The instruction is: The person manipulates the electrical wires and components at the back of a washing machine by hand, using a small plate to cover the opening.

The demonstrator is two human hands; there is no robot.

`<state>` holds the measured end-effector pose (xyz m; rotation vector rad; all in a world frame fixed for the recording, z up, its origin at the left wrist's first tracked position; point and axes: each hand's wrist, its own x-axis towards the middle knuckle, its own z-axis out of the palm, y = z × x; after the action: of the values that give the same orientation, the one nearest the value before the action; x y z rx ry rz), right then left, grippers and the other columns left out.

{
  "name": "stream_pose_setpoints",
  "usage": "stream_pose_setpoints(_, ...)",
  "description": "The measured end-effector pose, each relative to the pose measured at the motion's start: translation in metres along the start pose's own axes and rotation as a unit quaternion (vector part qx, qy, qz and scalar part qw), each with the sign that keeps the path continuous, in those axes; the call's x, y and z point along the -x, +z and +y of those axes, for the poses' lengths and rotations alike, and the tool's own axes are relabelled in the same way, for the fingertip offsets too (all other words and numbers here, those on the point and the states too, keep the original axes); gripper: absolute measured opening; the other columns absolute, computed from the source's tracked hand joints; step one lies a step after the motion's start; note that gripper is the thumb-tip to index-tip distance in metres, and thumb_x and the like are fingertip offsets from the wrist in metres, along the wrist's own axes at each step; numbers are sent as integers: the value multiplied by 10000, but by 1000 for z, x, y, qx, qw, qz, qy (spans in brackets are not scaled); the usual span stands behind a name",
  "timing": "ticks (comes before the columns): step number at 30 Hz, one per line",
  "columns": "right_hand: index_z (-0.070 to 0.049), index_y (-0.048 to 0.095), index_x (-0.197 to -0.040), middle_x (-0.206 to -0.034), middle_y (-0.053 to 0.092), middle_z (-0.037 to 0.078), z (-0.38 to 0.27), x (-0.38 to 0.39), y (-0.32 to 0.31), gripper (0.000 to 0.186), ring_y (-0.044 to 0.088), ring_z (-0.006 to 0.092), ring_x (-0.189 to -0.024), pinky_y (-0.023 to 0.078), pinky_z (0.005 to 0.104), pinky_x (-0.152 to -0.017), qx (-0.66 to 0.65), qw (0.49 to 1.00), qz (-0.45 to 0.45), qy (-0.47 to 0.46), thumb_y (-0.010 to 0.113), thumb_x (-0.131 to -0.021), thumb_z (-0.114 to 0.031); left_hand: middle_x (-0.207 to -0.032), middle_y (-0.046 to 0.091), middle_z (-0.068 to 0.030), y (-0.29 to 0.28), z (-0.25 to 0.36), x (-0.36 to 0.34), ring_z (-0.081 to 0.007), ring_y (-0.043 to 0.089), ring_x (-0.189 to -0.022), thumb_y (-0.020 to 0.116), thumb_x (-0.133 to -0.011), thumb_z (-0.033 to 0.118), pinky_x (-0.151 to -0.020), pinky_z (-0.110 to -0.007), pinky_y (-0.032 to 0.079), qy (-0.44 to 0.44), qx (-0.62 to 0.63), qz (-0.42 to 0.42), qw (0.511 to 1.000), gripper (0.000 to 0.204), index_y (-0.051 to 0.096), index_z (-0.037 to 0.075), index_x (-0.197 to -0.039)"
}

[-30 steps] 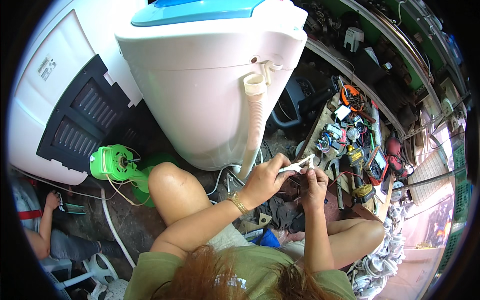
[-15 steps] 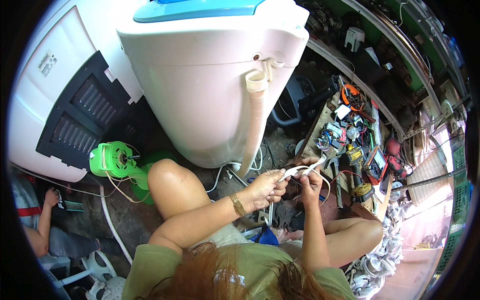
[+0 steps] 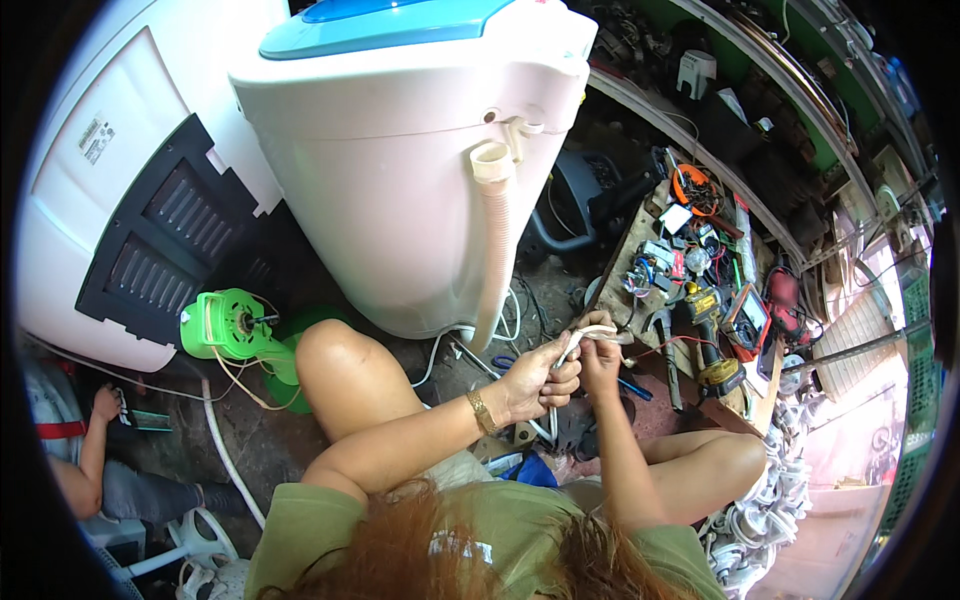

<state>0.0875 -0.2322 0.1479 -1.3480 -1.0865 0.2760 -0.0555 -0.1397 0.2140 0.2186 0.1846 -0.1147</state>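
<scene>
A white cord point(image 3: 594, 332) runs between my two hands in front of my lap, looped over at the top. My left hand point(image 3: 537, 384) is closed around it, thumb on top, with a length of it hanging below the fist. Against it, my right hand point(image 3: 601, 366) pinches the cord near its loose end, which points right. The fingers partly hide how the cord is folded. Beyond my hands stands a white tub-shaped washing machine point(image 3: 390, 190) with a blue lid point(image 3: 390, 32). A ribbed drain hose point(image 3: 495, 235) hangs down its side.
On the right, a low wooden bench holds a yellow power drill point(image 3: 708, 335), an orange bowl point(image 3: 697, 190), a meter point(image 3: 748, 318) and loose parts. A green motor point(image 3: 228, 322) lies left of my knee. Another person's hand point(image 3: 106, 402) shows at far left. White coiled parts point(image 3: 760, 510) lie right.
The cord's flat, spread-out strip is now bunched and looped between my hands. My right hand has turned and come closer to my left. The whole view has shifted slightly.
</scene>
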Motion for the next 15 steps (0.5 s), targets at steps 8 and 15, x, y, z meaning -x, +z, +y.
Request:
stream_pose_setpoints(8,-232,585,-1159,-1144,536,65,20,-22,87,374,476,211,-962,405,416,-871,-710,595,-172,334,413,-951,-491,-587,293,84,2,-19,-18,-27,255,-462,379,-1011,277,-411,-186,214,-22,-256,-91,962,340,395,115,-1310)
stream_pose_setpoints(15,-52,576,-958,-784,569,10,-44,16,27,320,520,75,-654,433,212,-593,6,923,134,361,543,-926,-369,-860,573,-100,-23,3,-19,-192,568,-773,405,-909,38,-728,-314,469,309,-588,154,731,537,261,80,-1425)
